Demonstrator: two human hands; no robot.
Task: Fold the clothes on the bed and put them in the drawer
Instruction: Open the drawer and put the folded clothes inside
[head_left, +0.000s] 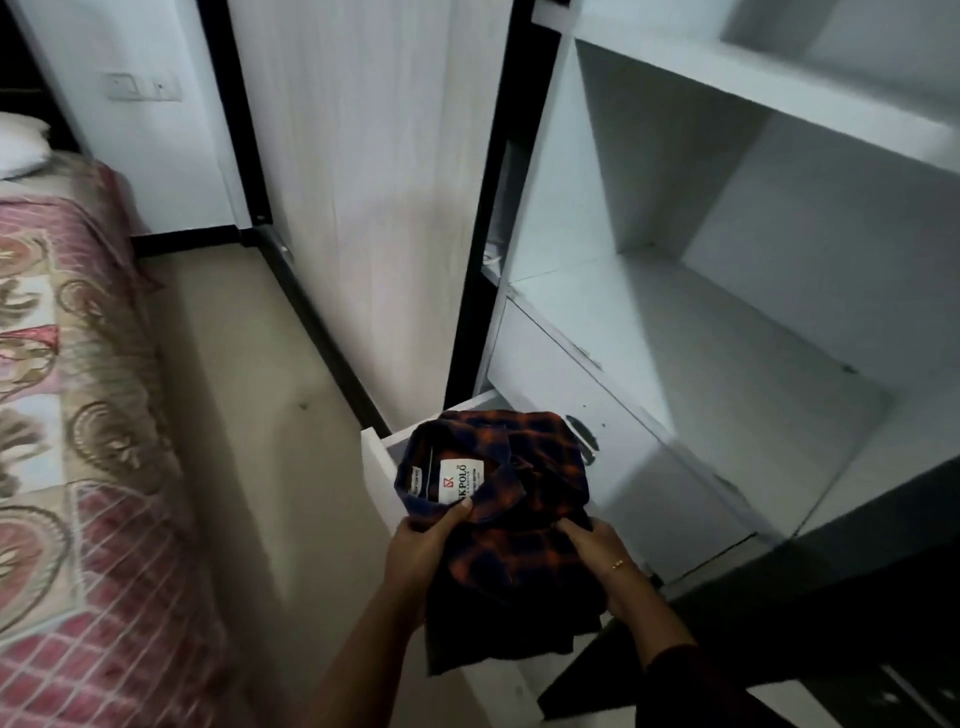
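Observation:
A folded orange-and-navy plaid shirt (519, 499) with a white collar label hangs over the pulled-out white drawer (376, 457) at the bottom of the wardrobe. My left hand (421, 545) grips its left edge, thumb on the collar beside the label. My right hand (597, 551) grips the shirt's right side, a thin bracelet at its wrist. The shirt's lower part droops dark between my forearms. The drawer's inside is mostly hidden by the shirt.
The white wardrobe shelf (701, 353) stands open above the drawer, with a second drawer front and black handle (584, 436). The wardrobe door (374, 208) stands open to the left. The bed with a pink patterned cover (67, 415) lies at left across a beige floor strip (249, 415).

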